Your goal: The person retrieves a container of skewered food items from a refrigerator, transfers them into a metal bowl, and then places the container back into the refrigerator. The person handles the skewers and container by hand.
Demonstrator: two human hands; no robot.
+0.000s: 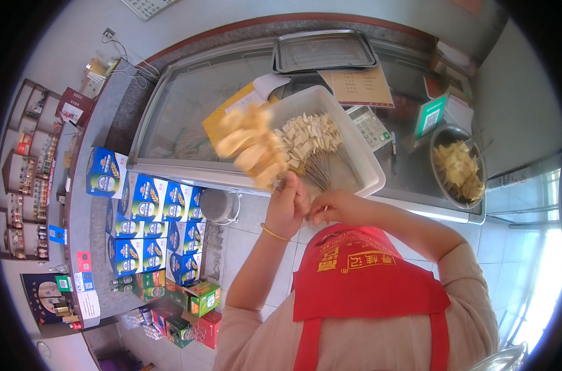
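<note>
My left hand [288,201], with a yellow bangle at its wrist, grips a bunch of skewers threaded with pale yellow food slices [253,150]. The slices are blurred and stick up past the front edge of the glass-topped counter. Just to its right, my right hand [334,207] has bent fingers close to the lower end of that bunch; whether it pinches the sticks is hidden. Beyond both hands, a white plastic tub [371,171] holds many more skewers [311,139] of pale slices, their thin sticks pointing towards me.
Metal trays [325,51] lie stacked at the counter's back. Right of the tub are a calculator [370,127], a pen [393,153], a code stand [431,116] and a metal bowl [457,162] of skewered slices. Beer cartons [146,199] and a stool [217,206] stand left.
</note>
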